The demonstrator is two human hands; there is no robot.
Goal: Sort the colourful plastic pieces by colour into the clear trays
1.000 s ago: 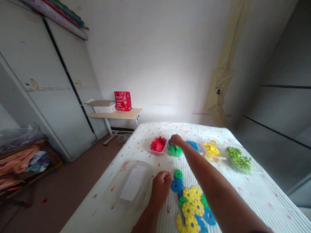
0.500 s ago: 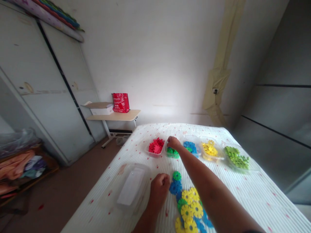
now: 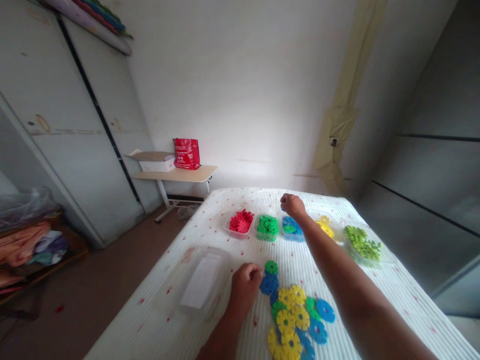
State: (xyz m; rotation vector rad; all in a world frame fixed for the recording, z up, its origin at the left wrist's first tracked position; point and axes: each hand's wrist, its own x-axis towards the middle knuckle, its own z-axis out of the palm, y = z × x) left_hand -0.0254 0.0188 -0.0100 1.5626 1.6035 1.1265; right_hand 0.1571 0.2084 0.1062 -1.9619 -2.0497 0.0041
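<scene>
My right hand [image 3: 293,204] reaches over the far edge of the clear box of blue discs [image 3: 291,225], fingers pinched. A bit of blue, seemingly a notched plastic disc, shows under its fingertips. Closer in, my left hand [image 3: 245,282] is closed in a loose fist beside a green disc [image 3: 271,267] and a blue disc [image 3: 269,284]; whatever its fingers may hold is hidden. These discs join a flat cluster of interlocked notched pieces, with several yellow discs [image 3: 286,322] in the middle and blue discs [image 3: 325,310] at the right.
Clear boxes hold red pieces [image 3: 241,221], green pieces [image 3: 267,226], yellow pieces [image 3: 324,227], partly behind my right arm, and light-green pieces [image 3: 362,243]. A translucent lid [image 3: 204,280] lies at left on the white spotted cover [image 3: 180,260]. Beyond, a small table [image 3: 183,173] bears a red bag [image 3: 186,153].
My right hand has moved right from the green box to the blue box, uncovering the green pieces. My left hand has stayed beside the cluster. The view has shifted slightly.
</scene>
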